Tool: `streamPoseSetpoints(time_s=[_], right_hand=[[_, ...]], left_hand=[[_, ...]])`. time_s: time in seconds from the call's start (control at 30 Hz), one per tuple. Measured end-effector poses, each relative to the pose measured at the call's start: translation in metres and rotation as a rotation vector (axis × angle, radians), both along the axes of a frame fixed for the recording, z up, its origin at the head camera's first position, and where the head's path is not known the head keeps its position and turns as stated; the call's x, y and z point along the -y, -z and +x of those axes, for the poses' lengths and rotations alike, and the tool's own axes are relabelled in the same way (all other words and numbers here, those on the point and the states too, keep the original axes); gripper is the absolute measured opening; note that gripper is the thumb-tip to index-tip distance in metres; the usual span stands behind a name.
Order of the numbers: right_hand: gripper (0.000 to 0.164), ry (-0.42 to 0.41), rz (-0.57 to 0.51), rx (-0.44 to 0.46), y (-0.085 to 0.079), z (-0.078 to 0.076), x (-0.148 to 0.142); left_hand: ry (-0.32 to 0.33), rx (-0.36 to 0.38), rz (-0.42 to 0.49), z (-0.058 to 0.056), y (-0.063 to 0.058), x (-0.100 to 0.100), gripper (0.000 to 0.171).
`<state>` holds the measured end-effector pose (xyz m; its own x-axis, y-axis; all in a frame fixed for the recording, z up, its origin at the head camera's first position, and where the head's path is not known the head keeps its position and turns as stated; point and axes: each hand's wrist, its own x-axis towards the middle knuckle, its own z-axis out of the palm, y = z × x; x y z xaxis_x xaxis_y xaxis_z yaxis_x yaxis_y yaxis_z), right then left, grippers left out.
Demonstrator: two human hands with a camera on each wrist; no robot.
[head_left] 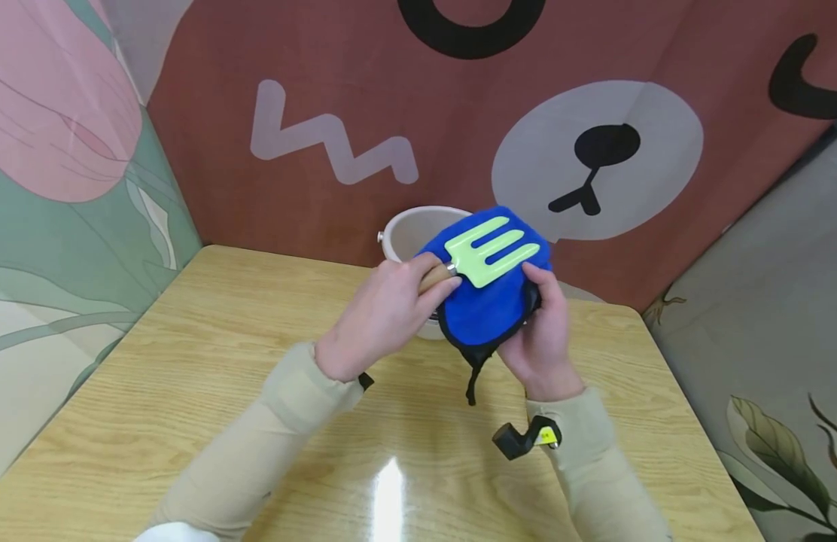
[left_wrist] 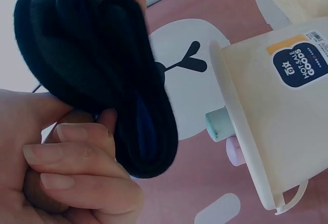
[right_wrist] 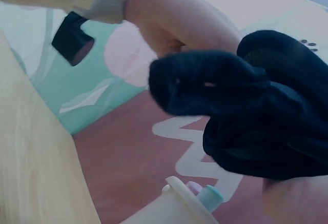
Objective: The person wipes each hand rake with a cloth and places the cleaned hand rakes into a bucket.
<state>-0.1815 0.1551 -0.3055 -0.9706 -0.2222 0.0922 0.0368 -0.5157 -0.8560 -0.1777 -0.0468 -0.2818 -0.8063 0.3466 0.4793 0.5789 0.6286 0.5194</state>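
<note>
In the head view my left hand (head_left: 391, 305) grips the wooden handle (head_left: 434, 277) of a small garden fork. Its light green three-tined head (head_left: 482, 260) lies over a blue cloth piece (head_left: 482, 320) with black edging and a dangling black cord. My right hand (head_left: 543, 339) holds that cloth from its right side, thumb on top near the tines. Seen from below in the left wrist view, the cloth's dark underside (left_wrist: 87, 55) is folded, and fingers of the left hand (left_wrist: 77, 167) curl round the handle.
A white bucket (head_left: 394, 235) stands behind the hands at the table's back edge, partly covered by the cloth. Teal (left_wrist: 219, 125) and pink (left_wrist: 236, 150) rounded ends show past its rim in the left wrist view. Wooden table (head_left: 256, 339) below; printed fabric walls (head_left: 310, 218) surround it.
</note>
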Motion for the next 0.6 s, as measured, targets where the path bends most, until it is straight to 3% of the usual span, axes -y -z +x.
streamPoseSetpoints(time_s=[0.33,0.6], right_hand=[[0.062,-0.127,0.136,0.001,0.005,0.006,0.009],[0.060,-0.176,0.154,-0.009,0.010,0.006,0.011]], left_hand=[[-0.012,-0.026,-0.005,-0.003,-0.003,0.001,0.031],[-0.033,0.005,-0.017,-0.005,-0.003,0.000,0.034]])
